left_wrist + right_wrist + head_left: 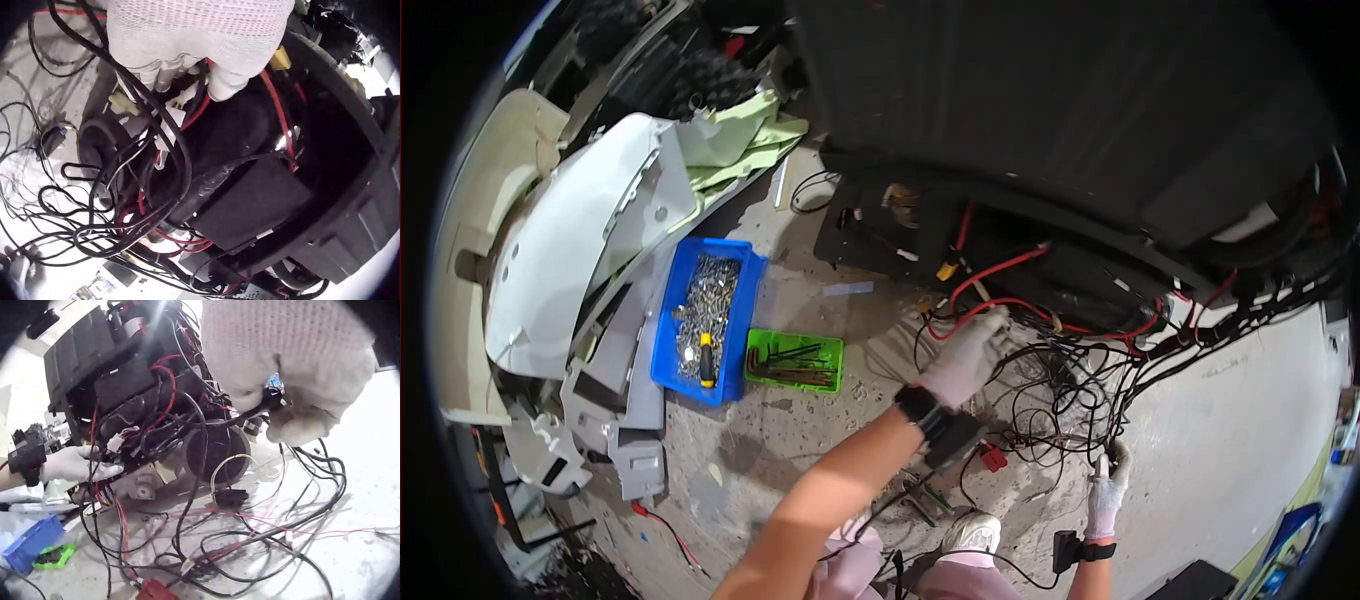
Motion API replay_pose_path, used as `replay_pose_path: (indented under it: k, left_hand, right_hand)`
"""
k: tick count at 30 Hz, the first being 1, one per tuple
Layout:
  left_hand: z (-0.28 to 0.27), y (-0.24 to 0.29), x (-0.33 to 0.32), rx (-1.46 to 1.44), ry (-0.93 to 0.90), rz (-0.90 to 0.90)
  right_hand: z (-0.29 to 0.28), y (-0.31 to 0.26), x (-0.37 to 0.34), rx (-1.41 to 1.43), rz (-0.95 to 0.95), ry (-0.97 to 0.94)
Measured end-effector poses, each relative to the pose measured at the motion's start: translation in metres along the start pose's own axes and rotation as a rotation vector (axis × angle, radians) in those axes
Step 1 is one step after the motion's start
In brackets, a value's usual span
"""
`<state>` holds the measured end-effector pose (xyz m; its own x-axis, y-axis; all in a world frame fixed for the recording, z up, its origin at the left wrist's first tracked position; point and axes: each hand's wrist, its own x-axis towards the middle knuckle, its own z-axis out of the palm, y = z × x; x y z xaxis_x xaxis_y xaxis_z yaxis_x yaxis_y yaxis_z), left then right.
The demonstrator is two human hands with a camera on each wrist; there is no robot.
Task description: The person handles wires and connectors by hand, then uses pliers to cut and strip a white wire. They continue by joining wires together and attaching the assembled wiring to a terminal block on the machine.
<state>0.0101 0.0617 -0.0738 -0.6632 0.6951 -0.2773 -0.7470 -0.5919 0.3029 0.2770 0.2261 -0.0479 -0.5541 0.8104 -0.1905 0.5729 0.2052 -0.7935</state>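
Observation:
My left hand (972, 360), in a white knitted glove, is at the front of a large black housing (1040, 110). In the left wrist view its fingers curl over thin wires (200, 103), red and black, with a white connector (170, 128) hanging just below. My gloved right hand (1108, 490) is lower right, at the edge of the cable tangle. Its thumb and fingers pinch a black cable (253, 414) near its end, where a small blue part (274, 381) shows. Loose black cables (1060, 390) lie between the hands.
A blue bin (662, 345) of screws holds a yellow-black screwdriver (707, 360). Beside it sits a green tray (840, 362) with hex keys. White and pale green panels (570, 260) are piled at left. A red connector (994, 458) lies on the floor near the white shoe (972, 533).

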Motion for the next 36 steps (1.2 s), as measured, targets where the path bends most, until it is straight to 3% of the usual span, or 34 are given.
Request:
replay_pose_path:
  k: [1,2,6,8,10,13,14,18,22,24,26,30,33,34,36]
  left_hand:
    - [0.008,-0.003,0.006,0.013,0.1,-0.027]
    - [0.014,-0.006,0.011,0.023,0.198,-0.058]
    - [0.012,-0.009,0.016,-0.026,0.268,-0.045]
    - [0.015,0.0,0.011,0.486,0.354,-0.014]
    - [0.026,0.006,0.0,0.381,0.349,0.007]
    - [0.048,0.027,-0.031,0.805,0.381,0.16]
    - [0.049,0.028,-0.032,0.798,0.38,0.168]
    - [0.043,0.02,-0.027,0.835,0.435,0.14]
    - [0.013,0.006,-0.023,0.924,0.28,0.245]
    - [0.017,0.011,-0.033,0.877,0.246,0.417]
    - [0.003,0.006,-0.03,0.954,0.259,0.427]
    - [-0.011,0.004,-0.034,0.983,0.154,0.585]
    - [-0.01,0.019,-0.038,0.878,0.159,0.276]
    - [-0.015,0.018,-0.039,0.866,0.155,0.275]
    - [-0.022,0.013,-0.039,1.254,0.039,0.497]
  right_hand:
    - [0.004,0.001,0.002,-0.02,-0.131,-0.01]
    - [0.004,-0.002,0.002,-0.036,-0.144,-0.023]
    - [0.011,-0.063,-0.02,-0.039,-0.014,0.086]
    - [0.011,-0.071,-0.023,-0.005,-0.087,0.067]
    - [0.012,-0.08,-0.022,-0.021,-0.134,0.047]
    - [0.026,-0.133,-0.026,0.064,-0.13,-0.02]
    - [0.034,-0.143,-0.024,0.061,-0.139,-0.023]
    - [0.065,-0.184,-0.008,0.052,-0.449,-0.169]
    - [0.115,-0.238,0.002,-0.337,-0.707,-0.374]
    - [0.139,-0.236,0.014,-0.431,-0.753,-0.437]
    - [0.156,-0.225,0.026,-0.575,-0.86,-0.417]
    - [0.171,-0.223,0.026,-0.67,-0.755,-0.278]
    - [0.168,-0.22,0.033,-0.874,-0.817,-0.281]
    - [0.165,-0.222,0.034,-0.887,-0.816,-0.28]
    - [0.16,-0.229,0.032,-0.888,-0.807,-0.385]
